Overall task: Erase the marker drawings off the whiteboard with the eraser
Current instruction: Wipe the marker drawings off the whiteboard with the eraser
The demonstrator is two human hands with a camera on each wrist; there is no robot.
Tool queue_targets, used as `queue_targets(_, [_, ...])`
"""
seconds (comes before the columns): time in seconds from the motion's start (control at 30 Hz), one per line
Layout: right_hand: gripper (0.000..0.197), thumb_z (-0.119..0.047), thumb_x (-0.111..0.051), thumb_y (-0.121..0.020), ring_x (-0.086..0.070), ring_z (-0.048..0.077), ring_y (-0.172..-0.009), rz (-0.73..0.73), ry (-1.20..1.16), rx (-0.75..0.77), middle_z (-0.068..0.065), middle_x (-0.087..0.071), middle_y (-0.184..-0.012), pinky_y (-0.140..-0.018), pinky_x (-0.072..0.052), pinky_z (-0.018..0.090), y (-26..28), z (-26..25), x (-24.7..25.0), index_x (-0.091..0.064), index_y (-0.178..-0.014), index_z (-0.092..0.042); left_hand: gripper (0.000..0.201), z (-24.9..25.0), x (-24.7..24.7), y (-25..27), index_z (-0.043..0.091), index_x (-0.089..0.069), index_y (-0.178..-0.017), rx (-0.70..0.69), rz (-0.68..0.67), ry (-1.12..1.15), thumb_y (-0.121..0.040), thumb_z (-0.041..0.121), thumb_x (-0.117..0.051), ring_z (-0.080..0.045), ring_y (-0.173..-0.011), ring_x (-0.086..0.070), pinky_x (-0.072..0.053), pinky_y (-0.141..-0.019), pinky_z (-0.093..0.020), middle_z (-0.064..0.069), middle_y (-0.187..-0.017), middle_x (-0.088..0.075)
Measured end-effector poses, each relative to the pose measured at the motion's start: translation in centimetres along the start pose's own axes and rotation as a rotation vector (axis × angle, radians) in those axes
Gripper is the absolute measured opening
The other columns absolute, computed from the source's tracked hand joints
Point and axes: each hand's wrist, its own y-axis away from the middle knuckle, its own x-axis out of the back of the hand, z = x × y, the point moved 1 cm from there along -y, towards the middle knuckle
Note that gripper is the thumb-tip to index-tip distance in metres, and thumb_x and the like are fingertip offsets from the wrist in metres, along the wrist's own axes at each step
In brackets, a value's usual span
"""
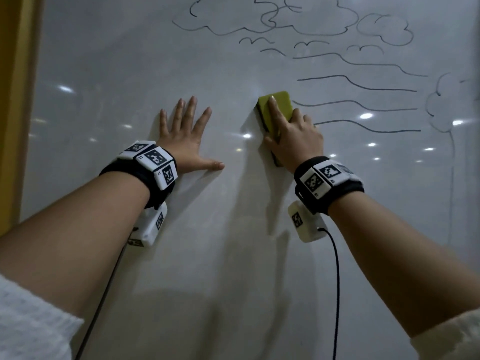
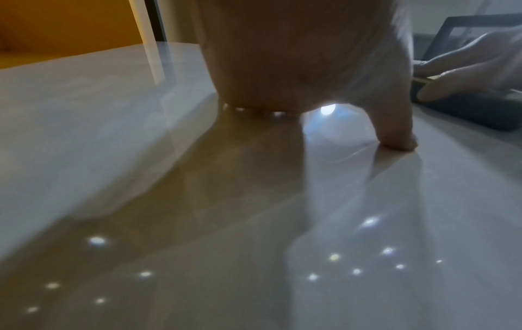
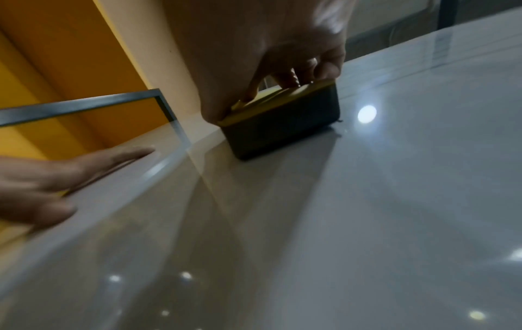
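Note:
A glossy whiteboard (image 1: 233,229) fills the head view. Black marker drawings remain at the upper right: clouds (image 1: 306,22), small birds (image 1: 257,40), several wavy lines (image 1: 363,85) and a tree outline (image 1: 441,105). My right hand (image 1: 293,136) grips a yellow-green eraser (image 1: 279,100) with a dark felt base (image 3: 282,127), flat against the board just left of the wavy lines; my index finger lies along its top. My left hand (image 1: 187,141) rests flat on the board with fingers spread, a hand's width left of the eraser. Its thumb (image 2: 395,131) touches the surface.
An orange-yellow wall (image 1: 15,100) borders the board's left edge. A dark frame corner (image 3: 158,93) of the board shows in the right wrist view. Ceiling lights (image 1: 366,116) reflect off the board. Black cables (image 1: 336,281) hang from both wrist cameras.

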Motion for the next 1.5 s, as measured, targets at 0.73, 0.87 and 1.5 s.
queue_targets(0.73, [0.071, -0.049, -0.047, -0.089, -0.04, 0.031, -0.116, -0.04, 0.024, 0.249, 0.01, -0.039, -0.131, -0.079, -0.041, 0.038, -2.0, -1.4, 1.4, -0.008, -0.148, -0.041, 0.119, 0.4, 0.4, 0.2, 0.031, 0.024, -0.144, 0.077, -0.04, -0.007, -0.068, 0.073, -0.057, -0.02, -0.139, 0.032, 0.017, -0.112, -0.047, -0.001, -0.15, 0.037])
queue_targets(0.87, [0.073, -0.049, -0.047, -0.09, -0.041, 0.03, -0.116, -0.039, -0.013, 0.224, 0.01, -0.039, -0.131, -0.078, -0.041, 0.037, -0.7, -3.3, 0.4, -0.007, -0.149, -0.038, 0.119, 0.4, 0.2, 0.2, 0.031, 0.026, -0.143, 0.072, -0.029, -0.011, -0.068, 0.074, -0.056, -0.019, -0.138, 0.033, 0.017, -0.112, -0.046, 0.0, -0.149, 0.038])
queue_targets(1.5, [0.061, -0.042, -0.069, -0.068, -0.057, 0.032, -0.071, 0.257, 0.036, 0.381, 0.016, -0.059, -0.088, -0.053, -0.044, 0.031, 2.3, -0.1, -1.3, -0.06, -0.126, -0.028, 0.113, 0.8, 1.1, 0.6, 0.03, 0.007, -0.149, 0.104, 0.05, 0.0, -0.068, 0.07, -0.06, -0.019, -0.143, 0.019, 0.006, -0.115, -0.046, 0.001, -0.156, 0.021])
